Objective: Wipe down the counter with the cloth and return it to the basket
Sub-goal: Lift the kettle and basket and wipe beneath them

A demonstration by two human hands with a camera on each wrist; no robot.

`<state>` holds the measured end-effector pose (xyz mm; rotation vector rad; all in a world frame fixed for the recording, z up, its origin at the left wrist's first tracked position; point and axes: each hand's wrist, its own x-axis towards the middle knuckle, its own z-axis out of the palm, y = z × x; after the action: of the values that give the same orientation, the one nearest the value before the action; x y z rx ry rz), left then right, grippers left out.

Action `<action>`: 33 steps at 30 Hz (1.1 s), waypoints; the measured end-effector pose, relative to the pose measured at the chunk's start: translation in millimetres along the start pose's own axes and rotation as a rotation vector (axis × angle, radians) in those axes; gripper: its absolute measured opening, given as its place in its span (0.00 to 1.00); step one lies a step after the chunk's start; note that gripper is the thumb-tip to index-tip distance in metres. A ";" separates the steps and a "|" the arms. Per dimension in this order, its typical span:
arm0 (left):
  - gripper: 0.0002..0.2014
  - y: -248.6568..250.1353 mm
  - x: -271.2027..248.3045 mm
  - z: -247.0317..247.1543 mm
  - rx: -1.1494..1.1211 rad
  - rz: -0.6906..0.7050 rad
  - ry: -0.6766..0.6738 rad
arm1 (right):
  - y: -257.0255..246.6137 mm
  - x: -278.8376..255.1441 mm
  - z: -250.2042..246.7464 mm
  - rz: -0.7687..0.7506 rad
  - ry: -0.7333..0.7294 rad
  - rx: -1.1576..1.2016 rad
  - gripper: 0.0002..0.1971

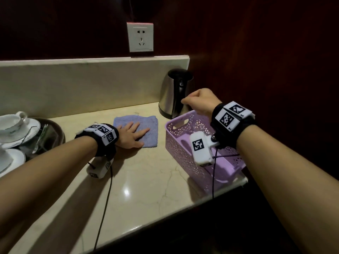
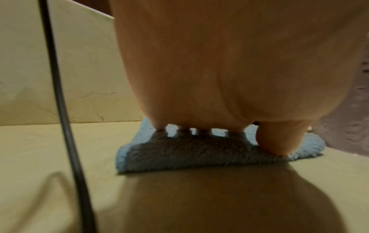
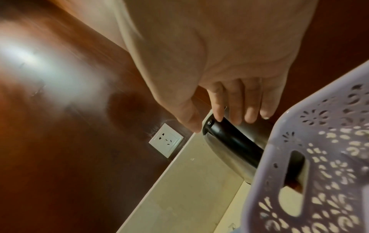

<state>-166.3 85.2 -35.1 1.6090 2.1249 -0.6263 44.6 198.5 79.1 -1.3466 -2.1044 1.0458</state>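
Note:
A blue-purple cloth (image 1: 148,121) lies flat on the beige marble counter (image 1: 143,180). My left hand (image 1: 133,133) presses on it with straight, spread fingers. The left wrist view shows the palm (image 2: 219,78) and thumb (image 2: 275,138) down on the cloth (image 2: 179,156). To the cloth's right stands the lilac perforated basket (image 1: 176,143). My right hand (image 1: 200,101) hovers over the basket's far end. Its fingers (image 3: 235,102) hang loosely curled at the top of the kettle's black handle (image 3: 229,138), not wrapped round it. The basket wall (image 3: 329,141) fills the right wrist view's right side.
A steel kettle (image 1: 170,96) stands in the back corner behind the basket. A dark tray (image 1: 55,132) with white cups and saucers (image 1: 12,123) sits at the left. A wall socket (image 1: 140,36) is above the backsplash (image 1: 73,83). Dark wood wall on the right; camera cables trail over the front edge.

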 end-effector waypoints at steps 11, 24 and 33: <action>0.31 36.4 -52.6 35.8 -0.037 -0.040 0.008 | 42.5 -88.2 5.2 -0.027 -0.323 -0.203 0.16; 0.34 26.7 -80.8 55.9 -0.098 0.106 0.271 | 74.5 -144.1 23.6 -0.101 -0.203 -0.612 0.07; 0.36 29.4 -48.5 65.3 -0.062 0.113 0.186 | 55.1 -160.2 8.5 -0.095 -0.013 -0.647 0.15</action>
<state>-122.4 16.7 -64.5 1.7992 2.1400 -0.3844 140.3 64.8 37.2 -1.4823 -2.6074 0.3304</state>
